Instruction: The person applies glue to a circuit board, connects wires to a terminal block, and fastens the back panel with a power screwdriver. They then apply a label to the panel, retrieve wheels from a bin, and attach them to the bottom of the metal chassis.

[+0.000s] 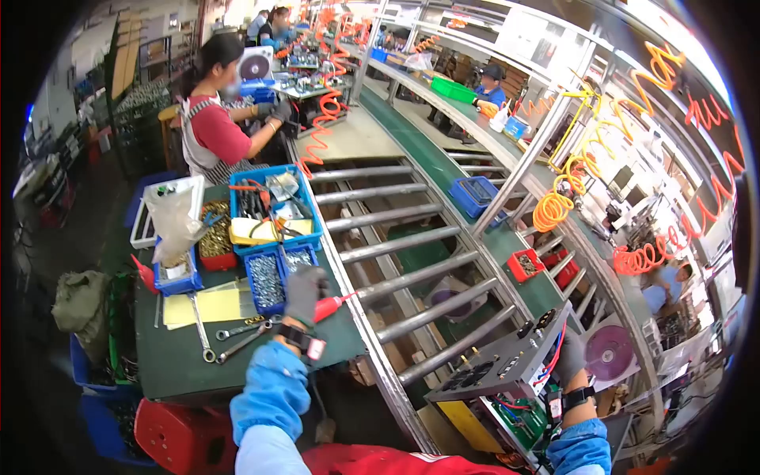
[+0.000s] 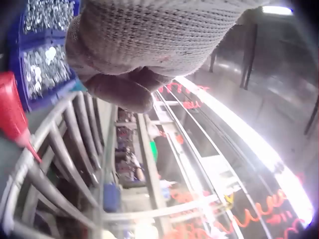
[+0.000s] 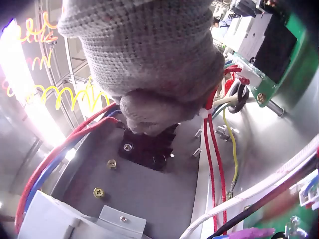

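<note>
My left hand (image 1: pixel 305 294), in a grey knit glove, hovers by the near end of a blue bin (image 1: pixel 265 281) of small metal screws. Its fingers are curled in the left wrist view, and nothing shows between them. Close below it lies a red bottle (image 1: pixel 328 307) with a thin nozzle. My right hand (image 1: pixel 567 361), also gloved, is at the inner side of a tilted grey metal panel (image 1: pixel 495 360) of an electrical unit. In the right wrist view its bent fingertips are right at a black piece (image 3: pixel 144 149) on that panel, among red wires (image 3: pixel 212 164). The palm hides what they grip.
Wrenches (image 1: pixel 204 336) and yellow sheets (image 1: pixel 210 305) lie on the green table (image 1: pixel 162 360). A blue tray (image 1: pixel 318 229) of tools stands behind. Metal rollers (image 1: pixel 412 281) run between table and unit. A red bin (image 1: pixel 526 265) sits beyond. Another person (image 1: pixel 222 131) works across the table.
</note>
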`<state>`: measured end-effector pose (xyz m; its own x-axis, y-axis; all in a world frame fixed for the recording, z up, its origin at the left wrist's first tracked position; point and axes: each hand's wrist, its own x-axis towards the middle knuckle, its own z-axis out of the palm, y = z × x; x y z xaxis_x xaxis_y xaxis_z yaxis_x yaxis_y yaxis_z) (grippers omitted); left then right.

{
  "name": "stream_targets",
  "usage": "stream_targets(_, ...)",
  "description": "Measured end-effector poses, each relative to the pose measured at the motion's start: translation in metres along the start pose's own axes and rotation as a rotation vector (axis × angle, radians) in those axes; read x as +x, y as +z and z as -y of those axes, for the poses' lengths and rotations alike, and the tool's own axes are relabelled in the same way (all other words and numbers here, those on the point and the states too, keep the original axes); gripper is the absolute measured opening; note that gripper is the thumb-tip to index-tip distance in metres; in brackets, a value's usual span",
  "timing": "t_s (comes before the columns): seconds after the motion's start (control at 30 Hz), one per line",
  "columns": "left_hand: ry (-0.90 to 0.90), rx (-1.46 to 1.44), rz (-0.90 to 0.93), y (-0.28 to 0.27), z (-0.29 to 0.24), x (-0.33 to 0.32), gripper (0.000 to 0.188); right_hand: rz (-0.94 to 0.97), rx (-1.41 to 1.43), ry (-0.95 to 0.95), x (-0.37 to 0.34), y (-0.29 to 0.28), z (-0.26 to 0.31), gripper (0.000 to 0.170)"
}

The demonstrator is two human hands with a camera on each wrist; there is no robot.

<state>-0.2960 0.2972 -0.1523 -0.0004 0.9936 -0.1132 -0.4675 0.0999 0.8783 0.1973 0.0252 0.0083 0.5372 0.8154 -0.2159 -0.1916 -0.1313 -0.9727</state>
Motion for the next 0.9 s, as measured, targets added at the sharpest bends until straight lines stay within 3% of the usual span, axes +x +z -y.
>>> stream_targets(0.1,0.018,0.046,0.237,0.083,-0.033,-0.068,0.019,-0.028,-0.067,-0.103,0.000,0.010,-0.003,0.015)
stream_targets(0.17,-0.064,0.072,0.358,0.137,-0.048,-0.106,0.021,-0.044,-0.077,-0.159,0.010,0.001,-0.012,0.015)
stream_targets(0.23,0.024,0.193,0.535,0.176,-0.061,-0.140,0.025,-0.185,-0.367,-0.147,-0.027,0.020,0.023,0.017)
stream_targets(0.3,0.180,0.279,0.688,0.211,-0.077,-0.175,0.026,-0.268,-0.350,-0.412,-0.043,0.018,0.033,0.017)
stream_targets(0.4,0.295,0.180,0.818,0.262,-0.087,-0.222,0.027,0.054,-0.306,-0.427,-0.102,0.049,0.068,0.020)
stream_targets(0.43,0.264,0.167,0.837,0.275,-0.087,-0.235,0.026,0.145,-0.316,-0.397,-0.123,0.063,0.077,0.024)
stream_targets(0.5,0.218,0.138,0.868,0.297,-0.088,-0.251,0.025,0.243,-0.365,-0.595,-0.137,0.073,0.077,0.028)
stream_targets(0.63,-0.098,0.075,0.855,0.315,-0.090,-0.267,0.026,0.163,-0.529,-0.843,-0.128,0.059,0.072,0.027)
stream_targets(0.67,-0.049,0.114,0.873,0.317,-0.091,-0.268,0.026,0.123,-0.599,-0.908,-0.130,0.058,0.076,0.025)
stream_targets(0.77,-0.143,0.147,0.888,0.319,-0.096,-0.271,0.026,0.019,-0.664,-1.080,-0.128,0.056,0.070,0.018)
stream_targets(0.9,0.187,0.205,0.871,0.323,-0.077,-0.271,0.023,-0.081,-0.727,-1.171,-0.123,0.060,0.066,0.015)
